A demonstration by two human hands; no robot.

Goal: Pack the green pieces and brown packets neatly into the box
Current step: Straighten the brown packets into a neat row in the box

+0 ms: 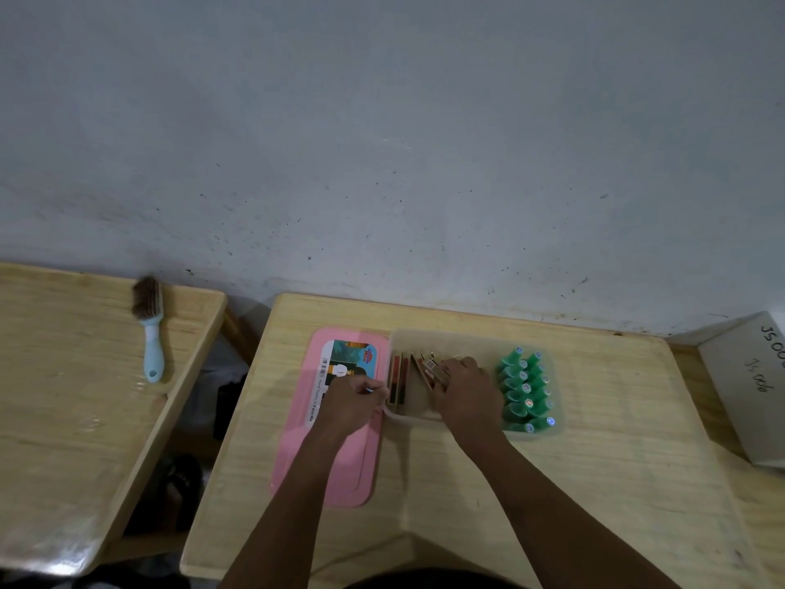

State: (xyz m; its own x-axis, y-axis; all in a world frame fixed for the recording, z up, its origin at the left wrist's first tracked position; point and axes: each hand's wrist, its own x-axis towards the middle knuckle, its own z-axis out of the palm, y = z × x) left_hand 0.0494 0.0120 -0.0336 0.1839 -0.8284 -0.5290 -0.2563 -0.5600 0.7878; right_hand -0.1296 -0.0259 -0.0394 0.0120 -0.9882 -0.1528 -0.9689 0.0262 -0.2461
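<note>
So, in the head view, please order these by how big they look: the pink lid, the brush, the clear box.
1. pink lid and clear box: they look about equal, so I do not rank them.
2. brush: clearly smallest, though it lies farther away.

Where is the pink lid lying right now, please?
In the head view, the pink lid lies flat on the wooden table, directly left of the clear box, under the left hand.

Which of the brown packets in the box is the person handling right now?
The tilted brown packet under the right hand, leaning among others mid-box. The brown packets by the left wall stand in a row, untouched, apart from that hand.
</note>
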